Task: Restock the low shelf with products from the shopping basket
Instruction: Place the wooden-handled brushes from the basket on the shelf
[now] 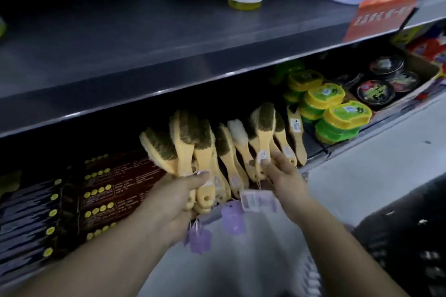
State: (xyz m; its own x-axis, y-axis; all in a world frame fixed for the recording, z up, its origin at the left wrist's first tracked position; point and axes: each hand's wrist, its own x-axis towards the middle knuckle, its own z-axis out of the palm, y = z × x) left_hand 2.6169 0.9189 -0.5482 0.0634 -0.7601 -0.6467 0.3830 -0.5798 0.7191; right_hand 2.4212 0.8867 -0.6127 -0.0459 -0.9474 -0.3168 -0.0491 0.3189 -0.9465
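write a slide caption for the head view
Left hand and right hand grip yellow wooden-handled bristle brushes at the low shelf.

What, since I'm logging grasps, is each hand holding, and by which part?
The left hand grips a bunch of wooden brushes by their handles; the right hand pinches a single brush by its labelled handle.

brushes (210,142): on the low shelf (313,146), just ahead of left grip (178,198) and right grip (282,176)
boxes (108,190): left of left grip
tubs (337,116): stacked, right of right grip, further back
basket (398,243): right of right grip, nearer
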